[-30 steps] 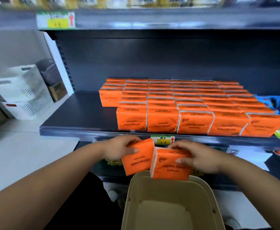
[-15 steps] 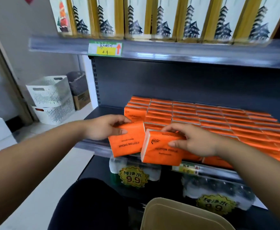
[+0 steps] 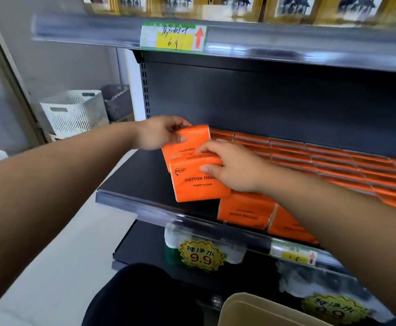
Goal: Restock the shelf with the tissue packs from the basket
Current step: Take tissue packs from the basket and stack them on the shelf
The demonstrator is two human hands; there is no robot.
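Both arms reach forward over the shelf (image 3: 140,182). The left hand (image 3: 157,134) pinches the far pack (image 3: 192,141) at its top left corner, thumb on the front and fingers (image 3: 180,127) behind. The right hand (image 3: 237,168) grips the near pack (image 3: 197,184) from the right, fingers curled over its top edge. Both packs are bright orange, and the near one reads "COTTON TISSUE". They sit left of the stocked packs (image 3: 333,161). Half a second ago both hung before the shelf's front edge. The basket (image 3: 251,307) is near, at lower right.
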